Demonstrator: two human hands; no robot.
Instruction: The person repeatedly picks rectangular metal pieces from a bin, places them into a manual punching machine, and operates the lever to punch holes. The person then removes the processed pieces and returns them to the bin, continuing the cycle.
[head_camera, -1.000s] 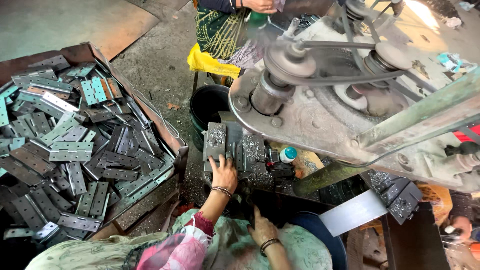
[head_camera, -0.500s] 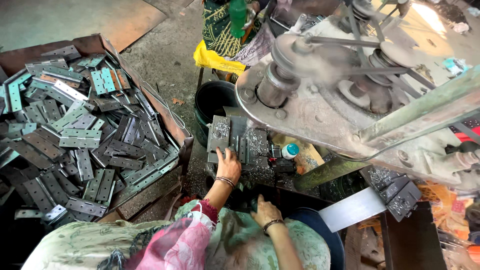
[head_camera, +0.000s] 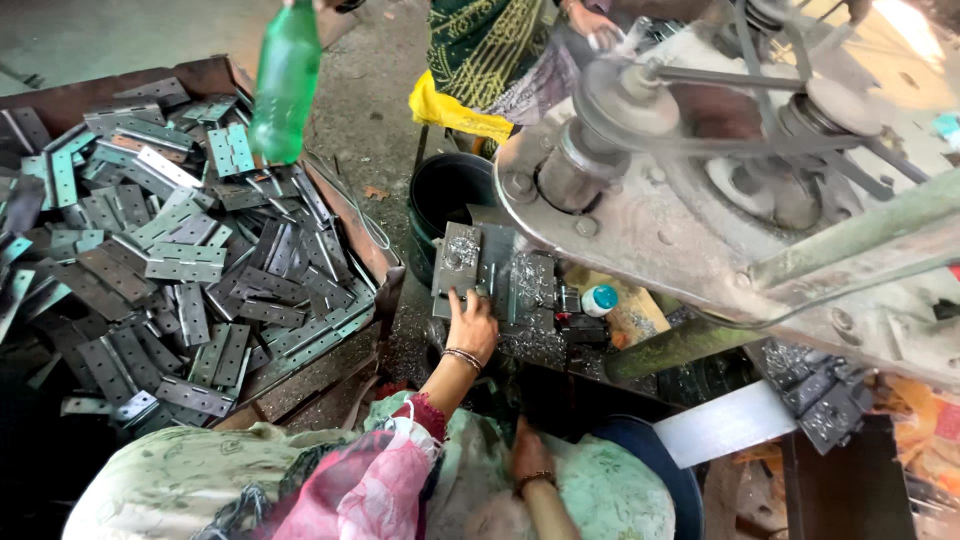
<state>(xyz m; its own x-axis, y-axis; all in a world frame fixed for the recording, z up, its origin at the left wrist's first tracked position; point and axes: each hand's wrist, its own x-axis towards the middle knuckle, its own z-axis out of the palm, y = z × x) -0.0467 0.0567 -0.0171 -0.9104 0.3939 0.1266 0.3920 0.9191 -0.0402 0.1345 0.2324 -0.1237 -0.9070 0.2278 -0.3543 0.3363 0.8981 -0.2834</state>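
Note:
My left hand (head_camera: 470, 325) reaches forward to the drilling machine's bed (head_camera: 535, 300) and grips the near edge of a grey metal hinge (head_camera: 457, 262) lying flat there, covered in metal shavings. My right hand (head_camera: 530, 455) rests low against my patterned lap cloth, a bangle on its wrist. Its fingers are hidden. Above the bed hangs the big grey machine head (head_camera: 700, 200) with its pulleys and belt.
A wooden crate (head_camera: 330, 370) on the left holds several loose grey hinges (head_camera: 180, 260). Another person's hand holds a green plastic bottle (head_camera: 283, 85) above it. A black bucket (head_camera: 440, 195) stands behind the bed, with a small white-and-teal bottle (head_camera: 600, 300) beside it. More hinges (head_camera: 825, 400) lie lower right.
The green bottle has swung left and down over the crate. My left hand stays on the hinge on the bed. My right hand has sunk lower toward my lap.

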